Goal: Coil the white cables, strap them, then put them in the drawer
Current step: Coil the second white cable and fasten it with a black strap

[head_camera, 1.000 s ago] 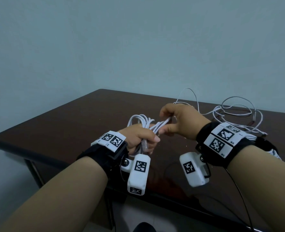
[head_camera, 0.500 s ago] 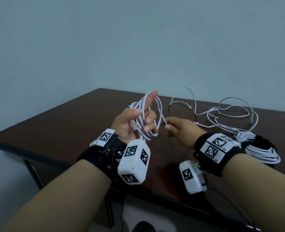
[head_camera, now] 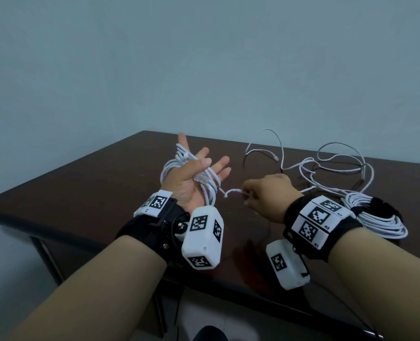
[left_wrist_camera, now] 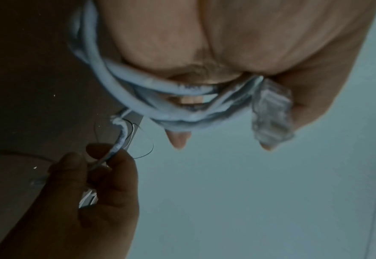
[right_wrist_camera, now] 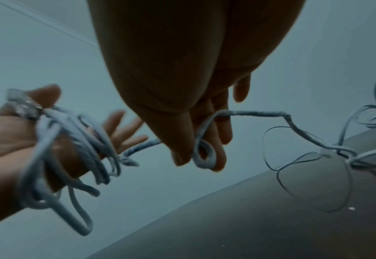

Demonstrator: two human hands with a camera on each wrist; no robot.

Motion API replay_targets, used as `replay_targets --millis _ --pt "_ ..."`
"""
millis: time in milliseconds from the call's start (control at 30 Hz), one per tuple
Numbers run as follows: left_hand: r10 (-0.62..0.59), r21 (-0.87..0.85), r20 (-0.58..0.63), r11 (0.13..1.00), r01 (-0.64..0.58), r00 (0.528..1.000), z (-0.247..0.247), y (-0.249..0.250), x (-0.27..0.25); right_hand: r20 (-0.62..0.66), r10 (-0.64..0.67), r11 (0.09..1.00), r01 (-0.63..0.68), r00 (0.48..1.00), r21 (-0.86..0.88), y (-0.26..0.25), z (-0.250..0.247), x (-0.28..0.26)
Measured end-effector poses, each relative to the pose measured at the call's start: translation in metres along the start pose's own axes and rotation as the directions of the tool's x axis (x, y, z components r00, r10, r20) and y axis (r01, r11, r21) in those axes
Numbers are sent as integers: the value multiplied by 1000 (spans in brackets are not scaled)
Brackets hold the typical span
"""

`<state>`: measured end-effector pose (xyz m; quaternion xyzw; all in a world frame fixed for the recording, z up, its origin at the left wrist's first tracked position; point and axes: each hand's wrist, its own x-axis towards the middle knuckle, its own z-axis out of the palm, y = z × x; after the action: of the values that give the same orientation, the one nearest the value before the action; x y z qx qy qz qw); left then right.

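Observation:
My left hand (head_camera: 201, 168) is raised palm-up over the dark table (head_camera: 81, 193). Its fingers are spread and a white cable coil (head_camera: 169, 168) is wound round it. The thumb pins the clear plug (head_camera: 201, 179) and the strands against the palm; the left wrist view shows the plug (left_wrist_camera: 271, 113) beside the coil (left_wrist_camera: 138, 105). To the right, my right hand (head_camera: 248, 196) pinches the free strand (head_camera: 231, 192) that leads off the coil. The right wrist view shows the strand (right_wrist_camera: 204, 157) looped between thumb and fingers. The rest of the cable (head_camera: 327, 168) trails loose across the table.
A second white cable bundle (head_camera: 381, 220), coiled and bound with a black strap (head_camera: 386, 205), lies at the table's right side behind my right wrist. The table's near edge runs under my forearms. No drawer is visible.
My left hand has turned palm-up and spread its fingers, keeping the coil round it. My right hand has drawn the strand to the right, away from the left hand.

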<state>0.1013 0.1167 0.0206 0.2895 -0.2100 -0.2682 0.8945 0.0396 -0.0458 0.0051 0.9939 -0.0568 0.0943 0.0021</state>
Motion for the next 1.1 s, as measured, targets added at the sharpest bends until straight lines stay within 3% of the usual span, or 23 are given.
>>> replay_targets --millis 100,200,300,400,533,600,667,733,833,933,1000,1100 --pt "88 65 -105 995 -81 991 -9 -6 8 17 -106 994 106 994 7 -7 -1 -2" --pt "104 286 -130 956 -63 986 -20 -9 15 -32 -172 985 173 985 19 -12 -6 -6" --pt "-59 463 -32 884 67 998 -21 -16 11 -130 -246 969 240 961 -60 -16 -9 -8" --pt "-236 520 36 834 184 971 -23 -19 8 -269 -246 969 244 931 -39 -16 -9 -10" --pt "-347 606 45 755 251 937 -27 -13 6 -334 -238 968 249 912 -9 -14 -5 -9" --pt "-368 589 64 764 263 927 -29 -11 5 -355 -198 969 237 913 68 -12 -4 -9" --pt "-372 517 79 809 281 925 -30 -11 3 -319 -73 936 175 945 305 -9 -3 -9" --pt "-393 484 114 824 295 912 -31 -13 1 -197 2 853 101 980 512 -4 -4 -10" --pt "-408 478 150 827 295 901 -32 -14 0 -32 -13 826 29 999 563 6 -10 -10" --pt "-385 522 121 809 271 915 -35 -9 3 80 -59 744 -10 995 668 17 -15 -11" --pt "-405 529 96 794 298 909 -39 -6 5 67 -39 726 -18 997 688 21 -18 -11" --pt "-464 562 120 761 325 878 -37 -8 4 -110 71 822 4 991 570 25 -18 -5"
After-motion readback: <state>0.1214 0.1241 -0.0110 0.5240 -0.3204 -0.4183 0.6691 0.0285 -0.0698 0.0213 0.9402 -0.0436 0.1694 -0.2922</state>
